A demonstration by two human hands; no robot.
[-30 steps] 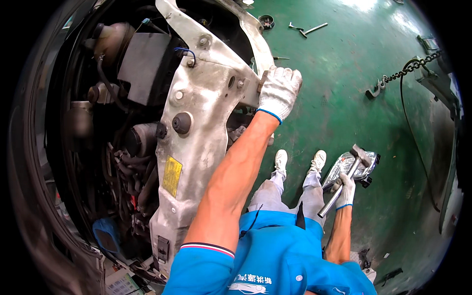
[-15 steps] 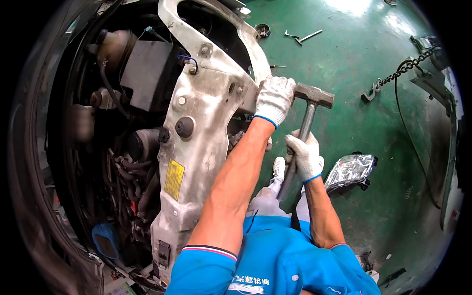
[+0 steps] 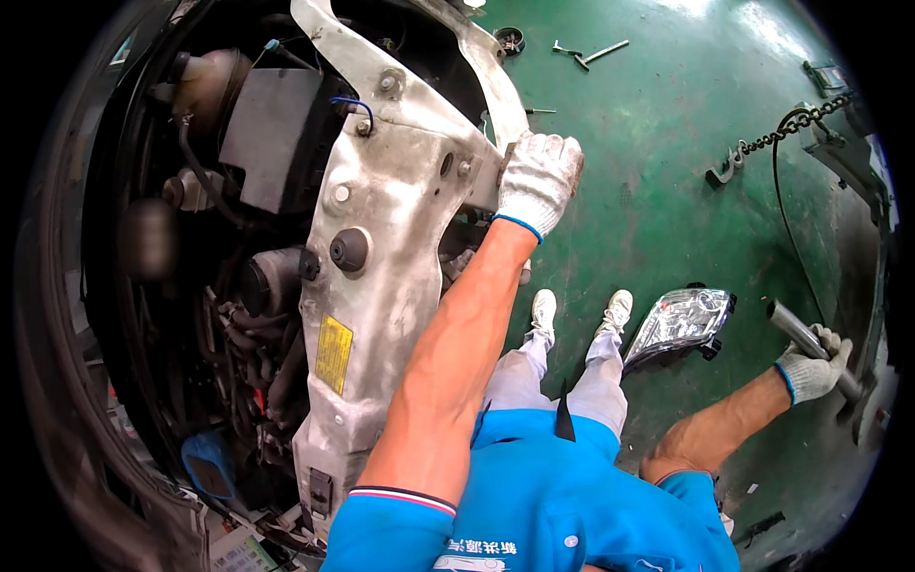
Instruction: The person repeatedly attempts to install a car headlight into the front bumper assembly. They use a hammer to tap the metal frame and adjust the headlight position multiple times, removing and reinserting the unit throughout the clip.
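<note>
My left hand [image 3: 538, 181], in a white knit glove, is closed around a brownish block [image 3: 578, 173] held against the front end of the car's bare metal panel [image 3: 391, 219]. Most of that block is hidden by the glove. Far out to the right, my gloved right hand [image 3: 817, 367] grips the grey metal handle of a sledgehammer [image 3: 793, 329]. The handle's bare end points up and left; the head lies beyond the hand, near the dark rim of the picture, and is hard to make out.
A headlight unit [image 3: 681, 324] lies on the green floor beside my feet. Farther off are a T-shaped tool [image 3: 596, 55] and a hook on a chain [image 3: 729, 164]. The engine bay, with a tank [image 3: 212, 81] and hoses, fills the left.
My right hand has swung the sledgehammer away from the block, far out to the right. The left hand stays at the panel's end, its grip kept.
</note>
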